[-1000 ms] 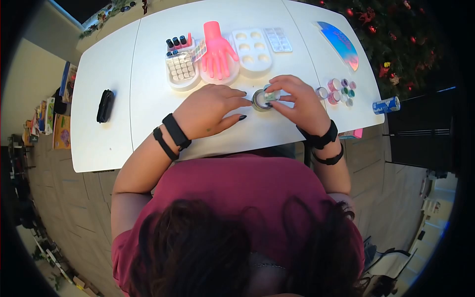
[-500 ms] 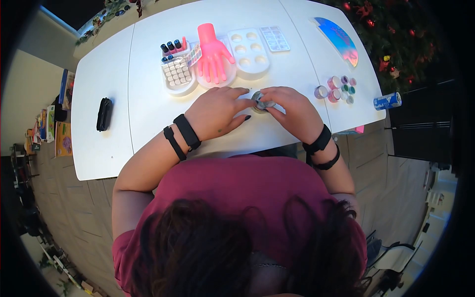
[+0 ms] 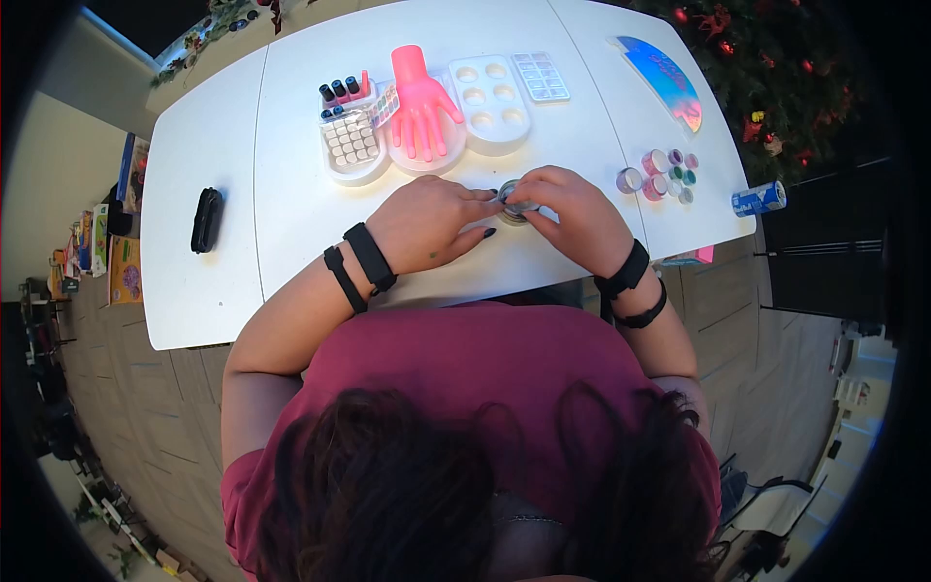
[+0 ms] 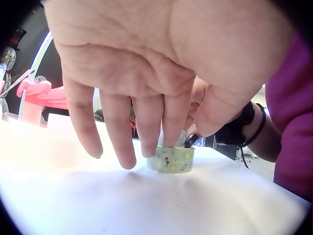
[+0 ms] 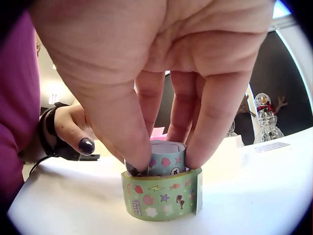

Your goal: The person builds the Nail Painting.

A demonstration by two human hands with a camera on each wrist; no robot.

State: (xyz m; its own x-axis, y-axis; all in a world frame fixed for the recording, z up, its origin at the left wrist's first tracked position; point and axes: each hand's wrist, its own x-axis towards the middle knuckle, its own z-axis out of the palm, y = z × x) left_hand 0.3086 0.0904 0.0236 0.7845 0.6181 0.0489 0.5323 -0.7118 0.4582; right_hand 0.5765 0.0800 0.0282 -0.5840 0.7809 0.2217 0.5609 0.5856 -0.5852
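A green roll of sticker-printed tape (image 5: 164, 204) stands on the white table, with a smaller blue sticker roll (image 5: 167, 159) partly inside its ring. My right hand (image 3: 584, 221) pinches the blue roll between thumb and fingers from above. Beside the green roll, my left hand (image 3: 424, 221) reaches in from the left with fingers extended. In the left wrist view its fingertips overlap the rim of the roll. The head view shows the rolls mostly covered by the right fingers.
Behind the hands stand a pink model hand (image 3: 417, 102), a holder with white cubes (image 3: 351, 143), dark-capped bottles (image 3: 339, 89) and a white palette (image 3: 490, 107) with round wells. Small jars (image 3: 655, 184) and a blue can (image 3: 758, 199) are at right; a black case (image 3: 206, 219) lies left.
My right hand has brought the blue roll down into the green roll's ring from just above it. The left hand has shifted slightly right, its fingertips closer to the rolls.
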